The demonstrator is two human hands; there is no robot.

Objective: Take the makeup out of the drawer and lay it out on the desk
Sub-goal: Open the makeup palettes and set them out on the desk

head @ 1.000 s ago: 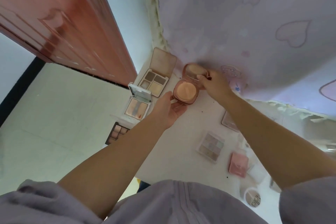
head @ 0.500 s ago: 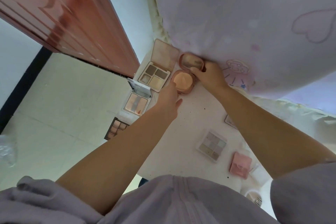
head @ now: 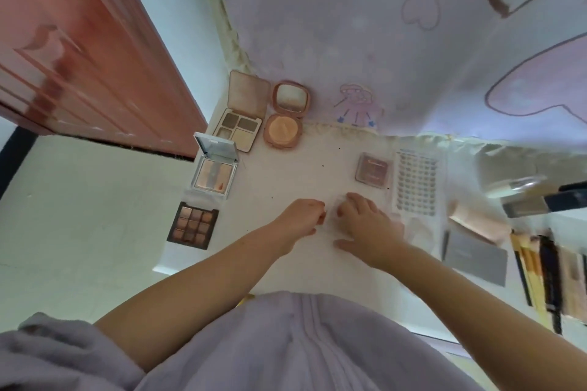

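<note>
On the white desk (head: 295, 168), my left hand (head: 303, 216) and my right hand (head: 365, 225) meet at a clear-cased palette (head: 332, 216). It is blurred and mostly hidden under my right hand. My left fingers pinch its left edge while my right fingers curl over its top. An open round pink powder compact (head: 282, 132) lies at the back by the curtain, with nothing touching it. To its left are an open four-pan palette (head: 238, 130), a white mirrored compact (head: 214, 176) and a brown nine-pan palette (head: 192, 225). No drawer is in view.
A small mauve blush (head: 373, 171) and a lash tray (head: 416, 182) lie right of my hands. A grey flat case (head: 475, 257) and several brushes and pencils (head: 540, 273) fill the right side. A lilac curtain (head: 381, 41) hangs behind the desk, and a red door (head: 79, 57) stands at left.
Both hands let go of the round pink compact, which now rests open at the back. They came toward me to the clear palette in the desk's middle. The view tilted down.
</note>
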